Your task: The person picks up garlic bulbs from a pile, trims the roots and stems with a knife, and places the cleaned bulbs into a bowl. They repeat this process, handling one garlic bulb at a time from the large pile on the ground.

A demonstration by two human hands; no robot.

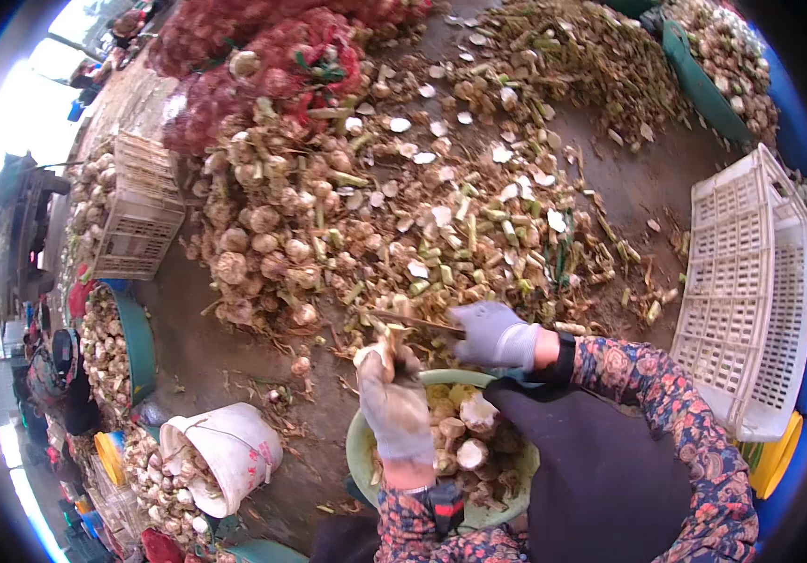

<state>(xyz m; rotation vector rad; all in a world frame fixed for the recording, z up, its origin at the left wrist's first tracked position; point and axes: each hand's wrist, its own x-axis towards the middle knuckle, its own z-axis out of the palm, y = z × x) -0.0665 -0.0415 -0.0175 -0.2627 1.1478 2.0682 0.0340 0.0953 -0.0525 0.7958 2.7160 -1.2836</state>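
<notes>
Above the rim of a pale green basin, my gloved left hand grips a garlic bulb with its stem pointing up and away. My right hand, in a grey-white glove, holds a knife whose blade reaches left across the stem. Trimmed garlic bulbs lie in the basin, some showing white cut faces. My left forearm hides part of the basin. Just beyond both hands spread cut stem pieces, and whole garlic bulbs are heaped to their left.
Red mesh sacks of garlic stand at the back left. A white plastic crate is at right, another crate at left. A white bucket lies tipped near a teal tub of garlic. Dry stalks are piled at the back.
</notes>
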